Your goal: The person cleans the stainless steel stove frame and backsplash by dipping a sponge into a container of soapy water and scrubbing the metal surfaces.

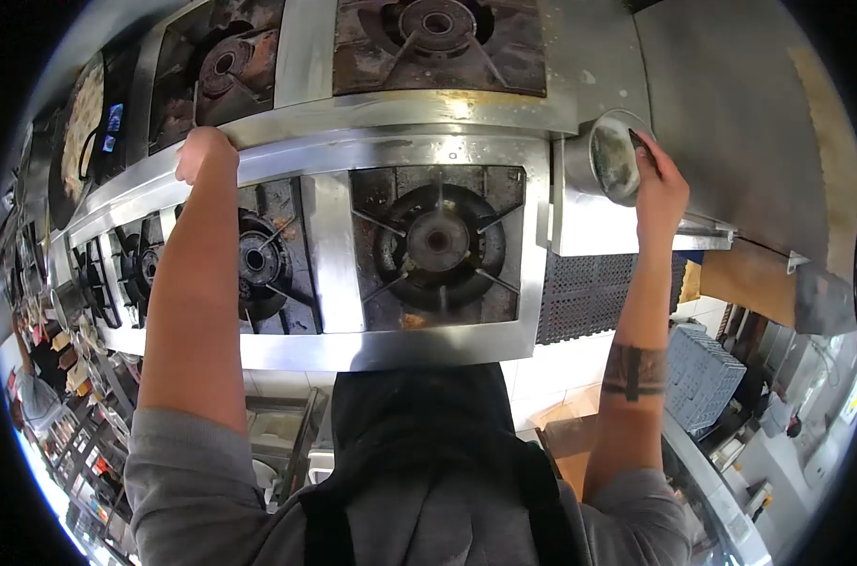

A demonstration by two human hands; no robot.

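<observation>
Pot (610, 162), round, silvery metal, mottled pale inside

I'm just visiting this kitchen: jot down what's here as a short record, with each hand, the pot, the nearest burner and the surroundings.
Left hand: on the steel ledge; grip unclear
Right hand: holding a dark handle at the metal pot
Pot contents: unclear
Nearest burner: round, set in a stained recess
Surroundings: black perforated mat, grey crate
</observation>
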